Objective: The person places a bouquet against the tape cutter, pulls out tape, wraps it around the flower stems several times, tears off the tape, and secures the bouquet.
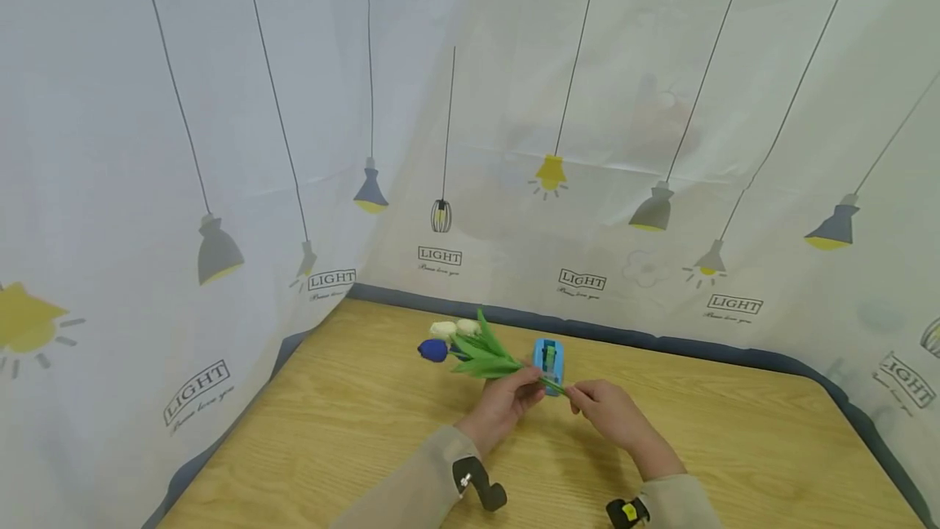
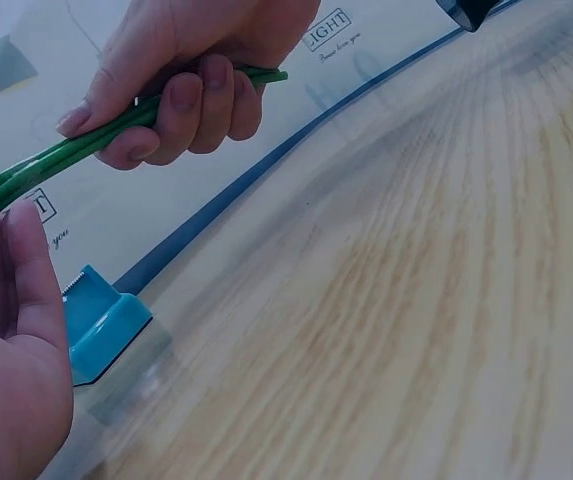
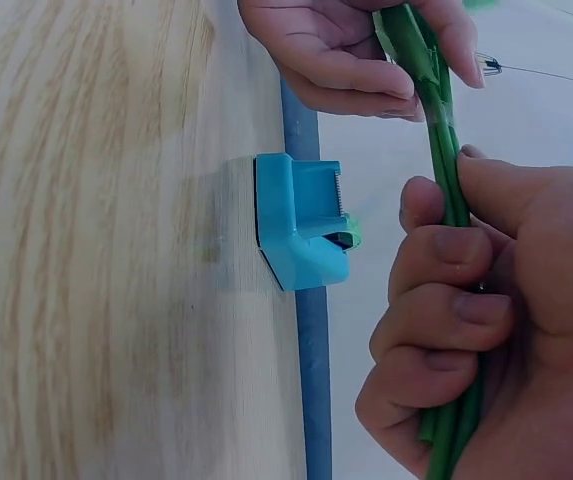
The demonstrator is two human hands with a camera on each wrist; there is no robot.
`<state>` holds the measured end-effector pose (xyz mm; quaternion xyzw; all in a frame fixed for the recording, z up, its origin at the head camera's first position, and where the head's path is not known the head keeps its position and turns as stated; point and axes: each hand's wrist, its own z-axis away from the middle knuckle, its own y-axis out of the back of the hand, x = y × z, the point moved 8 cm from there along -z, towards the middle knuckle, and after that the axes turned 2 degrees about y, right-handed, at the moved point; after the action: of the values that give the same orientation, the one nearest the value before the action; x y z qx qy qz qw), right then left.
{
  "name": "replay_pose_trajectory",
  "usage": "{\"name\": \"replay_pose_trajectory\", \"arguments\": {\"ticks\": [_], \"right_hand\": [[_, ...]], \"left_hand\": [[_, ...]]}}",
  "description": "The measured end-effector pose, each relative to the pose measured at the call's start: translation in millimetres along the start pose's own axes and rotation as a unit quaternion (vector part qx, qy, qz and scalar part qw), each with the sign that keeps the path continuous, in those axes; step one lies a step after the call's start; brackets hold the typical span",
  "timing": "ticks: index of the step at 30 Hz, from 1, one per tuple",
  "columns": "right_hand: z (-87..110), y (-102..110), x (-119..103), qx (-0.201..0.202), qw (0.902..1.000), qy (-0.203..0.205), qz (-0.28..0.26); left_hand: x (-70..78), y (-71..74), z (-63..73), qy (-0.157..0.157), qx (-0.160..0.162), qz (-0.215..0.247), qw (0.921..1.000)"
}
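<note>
A bunch of tulips (image 1: pixel 487 359) with white and blue heads lies slanted across the hands, heads to the left. My left hand (image 1: pixel 507 400) pinches it just below the leaves, between thumb and fingers. Lower down, my right hand (image 1: pixel 611 413) grips the green stems (image 3: pixel 450 195), fingers curled round them and the cut ends poking out past its palm. A clear shiny patch, looking like tape, shows on the stems between the hands in the right wrist view. On the table just beyond the hands stands a blue tape dispenser (image 1: pixel 539 353), partly covered by the stems in the head view.
The wood-grain table (image 1: pixel 352 406) reaches back to a pale curtain (image 1: pixel 507 211) printed with lamps, hanging behind and at the sides. A dark blue band (image 1: pixel 609 335) runs along the table's back edge. Black straps with mounts sit on both wrists.
</note>
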<state>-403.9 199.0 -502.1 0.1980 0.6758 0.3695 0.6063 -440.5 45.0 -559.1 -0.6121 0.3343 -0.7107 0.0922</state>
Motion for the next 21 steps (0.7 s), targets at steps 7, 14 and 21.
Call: {"name": "replay_pose_trajectory", "arguments": {"ticks": [7, 14, 21], "right_hand": [[1.1, 3.0, -1.8, 0.018, 0.9997, 0.002, 0.016], [1.1, 3.8, -3.2, 0.030, 0.9991, 0.010, 0.028], [1.2, 5.2, -2.3, 0.040, 0.9986, 0.011, 0.033]], "left_hand": [[-0.6, -0.4, 0.3, 0.001, 0.006, -0.001, 1.0000], [-1.2, 1.6, -0.5, 0.002, 0.015, 0.007, 0.9999], [-1.6, 1.2, -0.7, 0.005, 0.020, 0.002, 0.9998]]}}
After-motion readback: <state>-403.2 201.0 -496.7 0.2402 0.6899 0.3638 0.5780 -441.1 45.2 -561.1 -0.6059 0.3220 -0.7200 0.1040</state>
